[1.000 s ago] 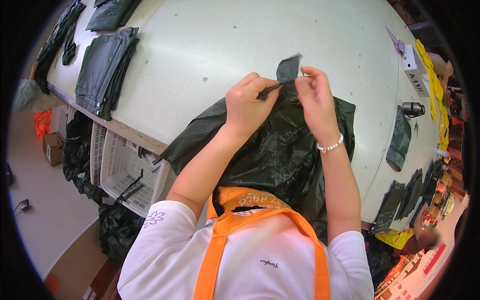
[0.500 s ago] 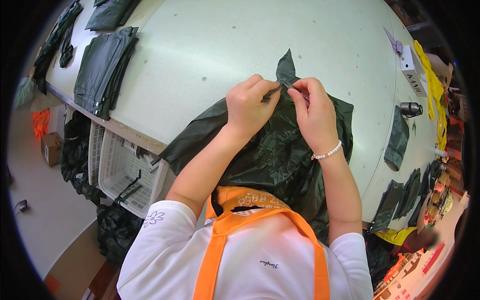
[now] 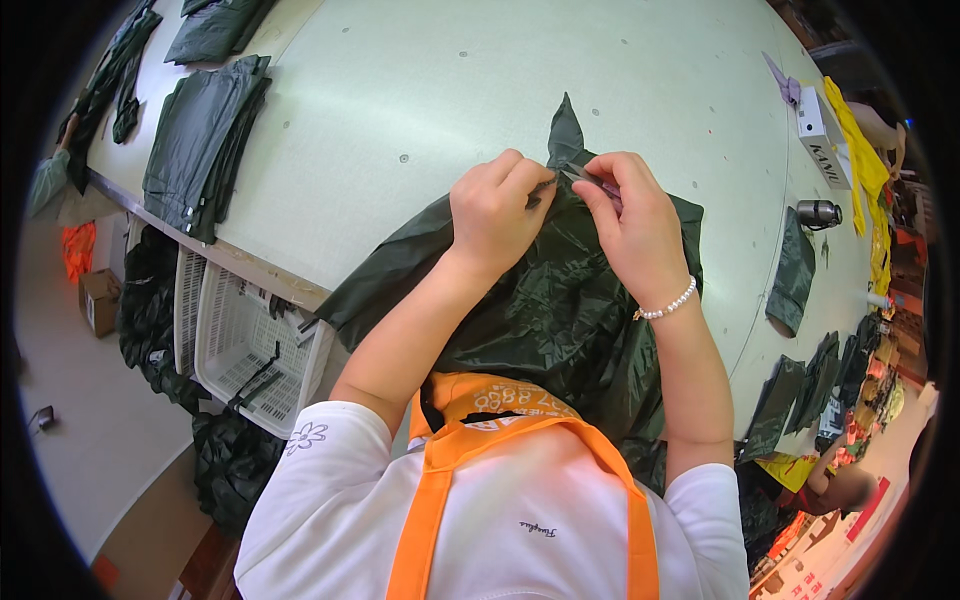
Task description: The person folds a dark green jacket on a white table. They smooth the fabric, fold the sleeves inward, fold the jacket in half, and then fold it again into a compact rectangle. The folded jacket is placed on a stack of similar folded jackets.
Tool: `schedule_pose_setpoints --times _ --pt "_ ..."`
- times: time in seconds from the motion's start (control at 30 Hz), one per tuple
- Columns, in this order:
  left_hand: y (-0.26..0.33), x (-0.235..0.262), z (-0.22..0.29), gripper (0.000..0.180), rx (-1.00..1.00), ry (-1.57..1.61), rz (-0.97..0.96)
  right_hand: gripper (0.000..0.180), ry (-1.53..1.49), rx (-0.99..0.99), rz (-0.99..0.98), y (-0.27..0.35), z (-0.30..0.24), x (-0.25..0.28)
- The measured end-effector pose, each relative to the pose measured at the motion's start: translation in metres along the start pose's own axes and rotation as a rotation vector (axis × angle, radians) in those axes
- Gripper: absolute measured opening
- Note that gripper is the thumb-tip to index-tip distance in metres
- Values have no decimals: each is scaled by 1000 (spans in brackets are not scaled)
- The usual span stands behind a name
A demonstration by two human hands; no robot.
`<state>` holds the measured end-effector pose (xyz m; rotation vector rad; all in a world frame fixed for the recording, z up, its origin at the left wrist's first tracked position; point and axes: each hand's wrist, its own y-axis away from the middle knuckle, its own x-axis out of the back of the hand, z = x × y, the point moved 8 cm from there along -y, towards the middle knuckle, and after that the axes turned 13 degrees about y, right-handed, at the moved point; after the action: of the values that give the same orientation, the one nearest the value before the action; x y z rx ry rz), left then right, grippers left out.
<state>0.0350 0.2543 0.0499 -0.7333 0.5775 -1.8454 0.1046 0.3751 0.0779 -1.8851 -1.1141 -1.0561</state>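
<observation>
A dark green, shiny garment (image 3: 530,300) lies bunched on the table edge in front of me, one pointed flap (image 3: 566,132) sticking out past my hands. My left hand (image 3: 495,215) is closed, pinching a bit of this fabric between thumb and fingertips. Closed around small thread snips (image 3: 580,174) is my right hand (image 3: 635,225), with a bracelet at its wrist. The snips' pale metal tips point left, close to the pinched fabric; my fingers hide most of their handle.
Folded dark green garments (image 3: 200,140) are stacked at the left of the pale table (image 3: 400,90). White plastic baskets (image 3: 260,340) stand below its left edge. On the right are a box (image 3: 822,140), a metal flask (image 3: 819,214), yellow cloth (image 3: 858,150) and a person (image 3: 840,488).
My right hand has turned slightly, and more of the snips' tips shows beside the fabric. My left hand keeps its pinch almost in place.
</observation>
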Motion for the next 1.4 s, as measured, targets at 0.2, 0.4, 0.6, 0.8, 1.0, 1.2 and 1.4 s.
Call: schedule_pose_setpoints --times 0.2,0.4,0.6,0.8,1.0,1.2,1.4 --pt "-1 1 5 25 -49 -18 22 21 153 71 -21 -3 -13 6" --pt "0 0 11 23 -100 -51 24 19 379 97 -72 -9 -29 9" --pt "0 0 10 22 -99 -83 22 19 490 183 -32 -7 -37 6" --pt "-2 -3 7 21 -47 -87 5 27 138 33 79 -10 -2 15" --pt "-15 -1 -43 34 180 -473 -71 21 143 -495 323 43 221 20" --pt "-14 -82 -15 47 -30 -272 -294 39 317 -1049 -16 166 400 -20" --pt "56 -238 8 24 273 203 -796 24 -70 -987 154 164 399 -43"
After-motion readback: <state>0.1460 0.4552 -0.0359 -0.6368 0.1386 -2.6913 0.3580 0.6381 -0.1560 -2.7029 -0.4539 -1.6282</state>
